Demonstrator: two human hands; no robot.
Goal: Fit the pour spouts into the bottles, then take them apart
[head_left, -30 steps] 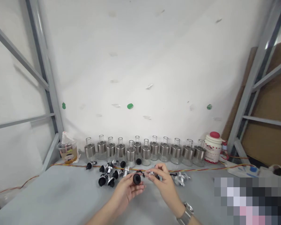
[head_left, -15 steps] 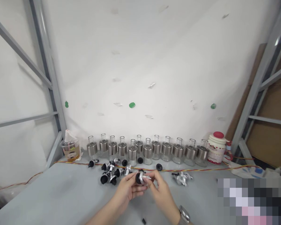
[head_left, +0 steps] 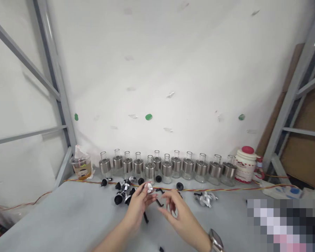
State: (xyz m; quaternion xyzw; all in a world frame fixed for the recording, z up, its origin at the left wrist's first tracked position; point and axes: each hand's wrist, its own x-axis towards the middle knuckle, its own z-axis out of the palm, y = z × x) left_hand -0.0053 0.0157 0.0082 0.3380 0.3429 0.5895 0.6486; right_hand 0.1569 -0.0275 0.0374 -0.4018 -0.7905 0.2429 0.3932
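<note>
My left hand (head_left: 139, 203) is closed around a silver bottle pourer (head_left: 148, 188); its round metal end shows above my fingers. My right hand (head_left: 177, 211) hovers to the right with thumb and fingers apart, holding nothing I can see. Between the hands is a thin black bent piece (head_left: 159, 202), close to my right fingertips; I cannot tell whether anything touches it. Another black stick-like piece (head_left: 146, 217) lies below my left hand. Left of that hand, several pourers with black rubber stoppers (head_left: 118, 199) lie in a loose heap.
Several glass bottles with metal sleeves (head_left: 167, 167) line the wall. Silver parts (head_left: 206, 199) lie at right, and a black ring (head_left: 180, 186) near the red-yellow wire (head_left: 223, 189). A plastic cup (head_left: 82, 170) stands left, a white jar (head_left: 245, 166) right.
My right hand has let go of the pourer and moved down and right, its fingers opening. My left hand has shifted slightly left and up with the pourer. Black pieces now show between the hands.
</note>
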